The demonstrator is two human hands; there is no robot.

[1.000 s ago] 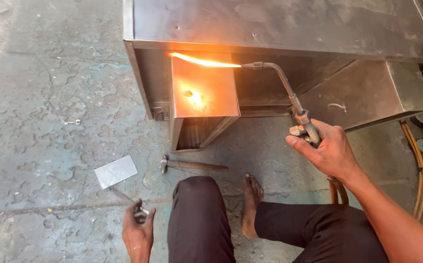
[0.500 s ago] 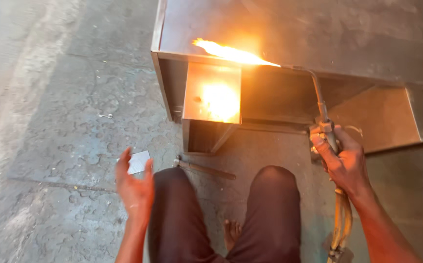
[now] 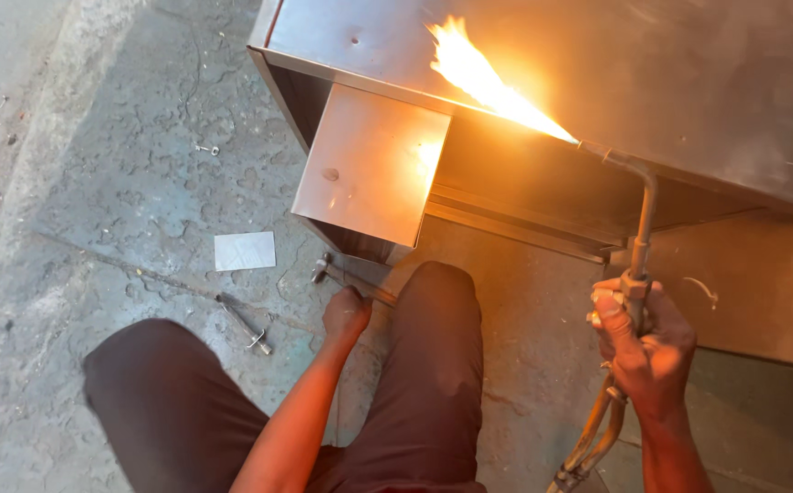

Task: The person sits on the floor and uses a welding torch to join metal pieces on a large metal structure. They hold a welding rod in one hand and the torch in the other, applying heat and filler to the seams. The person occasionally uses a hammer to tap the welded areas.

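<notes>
Squatting on cracked concrete floor point(image 3: 95, 183), right hand point(image 3: 647, 351) holding lit torch point(image 3: 638, 228).

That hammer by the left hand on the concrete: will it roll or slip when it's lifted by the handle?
Probably head-heavy: the hammer has a metal head at the far end, so it may dip when the left hand lifts it. Its slim handle looks stiff, not floppy. It seems unlikely to roll, since the cross head rests on the rough concrete floor.

The metal cabinet point(image 3: 597, 82) looks brushed and dull-shiny; the torch point(image 3: 638, 228) is tarnished metal; the concrete floor point(image 3: 122, 183) is rough and pitted.
</notes>
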